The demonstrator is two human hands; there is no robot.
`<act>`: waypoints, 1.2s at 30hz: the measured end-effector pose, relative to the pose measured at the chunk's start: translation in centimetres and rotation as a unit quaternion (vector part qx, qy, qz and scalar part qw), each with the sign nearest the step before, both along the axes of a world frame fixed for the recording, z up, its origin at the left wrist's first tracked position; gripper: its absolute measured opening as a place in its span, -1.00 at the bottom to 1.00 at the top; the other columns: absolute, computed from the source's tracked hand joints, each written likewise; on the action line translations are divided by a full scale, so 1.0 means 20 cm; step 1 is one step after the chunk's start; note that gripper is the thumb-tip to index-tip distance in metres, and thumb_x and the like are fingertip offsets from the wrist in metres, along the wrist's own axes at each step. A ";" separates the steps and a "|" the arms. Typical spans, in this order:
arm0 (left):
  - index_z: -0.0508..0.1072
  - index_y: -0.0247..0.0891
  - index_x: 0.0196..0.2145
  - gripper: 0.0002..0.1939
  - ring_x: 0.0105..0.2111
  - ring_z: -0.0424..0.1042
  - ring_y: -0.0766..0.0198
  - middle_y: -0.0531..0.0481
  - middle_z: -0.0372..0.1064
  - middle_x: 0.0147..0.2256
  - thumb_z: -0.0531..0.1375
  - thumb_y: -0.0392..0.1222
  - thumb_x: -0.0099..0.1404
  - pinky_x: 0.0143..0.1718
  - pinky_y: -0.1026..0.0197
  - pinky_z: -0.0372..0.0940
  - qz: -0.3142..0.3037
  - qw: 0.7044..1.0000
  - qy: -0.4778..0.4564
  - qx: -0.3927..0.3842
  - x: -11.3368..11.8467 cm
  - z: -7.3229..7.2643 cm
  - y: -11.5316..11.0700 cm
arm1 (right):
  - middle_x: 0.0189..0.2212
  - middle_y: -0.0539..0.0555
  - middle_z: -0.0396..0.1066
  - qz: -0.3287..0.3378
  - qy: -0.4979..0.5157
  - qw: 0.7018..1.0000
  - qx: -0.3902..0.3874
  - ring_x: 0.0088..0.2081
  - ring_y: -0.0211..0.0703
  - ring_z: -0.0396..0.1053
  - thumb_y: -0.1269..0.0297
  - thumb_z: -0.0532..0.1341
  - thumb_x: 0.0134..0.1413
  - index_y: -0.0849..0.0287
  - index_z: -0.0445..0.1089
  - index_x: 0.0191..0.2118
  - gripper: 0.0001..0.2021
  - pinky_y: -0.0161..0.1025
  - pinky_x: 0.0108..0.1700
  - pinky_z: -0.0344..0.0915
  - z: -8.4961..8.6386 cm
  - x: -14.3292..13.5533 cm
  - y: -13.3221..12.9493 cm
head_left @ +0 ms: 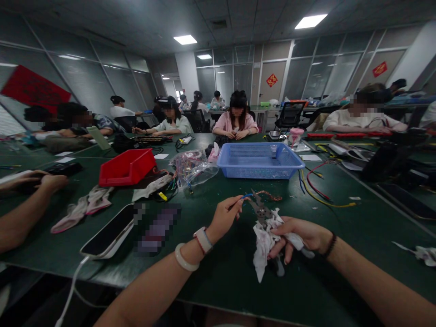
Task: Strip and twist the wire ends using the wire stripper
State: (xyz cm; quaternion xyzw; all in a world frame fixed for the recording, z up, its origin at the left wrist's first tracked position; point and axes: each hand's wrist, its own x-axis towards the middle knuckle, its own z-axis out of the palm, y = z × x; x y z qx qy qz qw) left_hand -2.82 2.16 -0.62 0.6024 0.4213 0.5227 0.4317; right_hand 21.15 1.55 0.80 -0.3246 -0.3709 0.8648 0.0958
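My left hand (226,215) pinches a blue wire (248,195), and it wears a watch and a pale bangle at the wrist. Bare copper strands (270,195) extend to the right just beyond the wire. Wire strippers (261,210) are gripped in my right hand (296,234), their jaws up against the blue wire. Crumpled white tissue (261,245) is wrapped about the tool's handles, so most of the grip is hidden. Whether the jaws are closed on the wire is too small to tell.
Ahead stand a blue basket (260,171), a clear plastic bag (194,165) and a red bin (127,168). A phone (109,230) and gloves (80,211) lie left, cables (315,190) right. A neighbour's hands (47,184) work at far left; several people sit around.
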 end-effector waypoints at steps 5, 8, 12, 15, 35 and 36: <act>0.54 -0.32 -0.14 -0.60 -0.58 0.23 0.42 0.06 0.28 -0.51 0.16 0.04 0.26 -0.56 0.35 0.20 0.012 1.000 0.013 0.022 0.00 0.02 0.00 | -0.21 0.41 0.51 0.013 0.000 1.000 0.020 -0.24 0.15 0.53 0.33 0.26 0.01 0.36 0.26 -0.04 -0.62 -0.11 -0.37 0.51 0.01 0.02 0.00; 0.54 -0.32 -0.12 -0.59 -0.59 0.23 0.42 0.06 0.27 -0.51 0.16 0.06 0.26 -0.56 0.35 0.19 0.023 0.999 0.007 0.026 -0.01 0.03 0.00 | -0.27 0.40 0.52 0.030 -0.007 0.999 0.025 -0.29 0.15 0.53 0.32 0.27 0.00 0.38 0.28 -0.07 -0.63 -0.13 -0.41 0.50 0.00 0.03 0.01; 0.53 -0.32 -0.10 -0.58 -0.60 0.21 0.43 0.09 0.23 -0.53 0.16 0.06 0.26 -0.58 0.36 0.15 0.028 0.999 -0.015 0.016 -0.01 0.05 0.01 | -0.31 0.36 0.53 0.049 -0.008 0.998 0.035 -0.32 0.12 0.54 0.29 0.28 -0.01 0.37 0.29 -0.08 -0.62 -0.17 -0.43 0.49 -0.01 0.03 0.01; 0.51 -0.32 -0.11 -0.59 -0.60 0.20 0.44 0.10 0.22 -0.53 0.16 0.06 0.26 -0.58 0.36 0.12 0.026 0.999 -0.047 0.002 -0.02 0.06 0.02 | -0.30 0.33 0.54 0.060 -0.014 0.997 0.054 -0.33 0.08 0.54 0.27 0.30 -0.02 0.36 0.30 -0.11 -0.63 -0.18 -0.42 0.49 0.01 0.06 0.02; 0.44 -0.31 -0.25 -0.69 -0.58 0.05 0.42 0.17 0.04 -0.60 0.15 0.02 0.29 -0.53 0.31 -0.02 -0.112 0.985 -0.100 -0.086 0.03 0.00 0.01 | -0.01 0.17 0.39 -0.343 -0.207 0.624 0.671 0.00 -0.04 0.35 0.21 0.16 0.13 0.16 0.25 0.09 -0.59 0.02 0.12 0.20 0.10 0.17 0.15; 0.44 -0.31 -0.26 -0.69 -0.58 0.05 0.42 0.17 0.04 -0.60 0.15 0.02 0.28 -0.52 0.31 -0.02 -0.118 0.985 -0.095 -0.087 0.03 0.00 0.01 | 0.02 0.19 0.35 -0.334 -0.223 0.591 0.699 0.02 -0.03 0.32 0.27 0.15 0.12 0.16 0.21 0.13 -0.57 0.02 0.13 0.19 0.08 0.16 0.14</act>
